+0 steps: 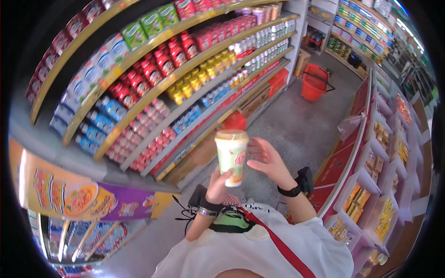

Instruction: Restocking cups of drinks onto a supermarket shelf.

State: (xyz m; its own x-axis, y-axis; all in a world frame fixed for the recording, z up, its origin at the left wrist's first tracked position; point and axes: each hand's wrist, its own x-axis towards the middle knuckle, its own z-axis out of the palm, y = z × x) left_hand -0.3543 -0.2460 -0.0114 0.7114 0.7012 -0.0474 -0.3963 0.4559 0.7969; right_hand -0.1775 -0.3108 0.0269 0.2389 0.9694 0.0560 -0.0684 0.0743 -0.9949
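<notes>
A tall lidded paper cup, pale green and white with a tan lid and a pink print, is held upright before my body. My left hand grips it low on its left side, with the thumb across the front. Just to the right of the cup, my right hand is open, its fingers apart and curved toward the cup. I cannot tell whether a fingertip touches it. Both wrists wear dark bands.
Shelves of bottles and cartons line the left side. A red shopping basket stands on the grey floor ahead. On the right run open bins of packaged snacks. A yellow and purple printed panel is at near left.
</notes>
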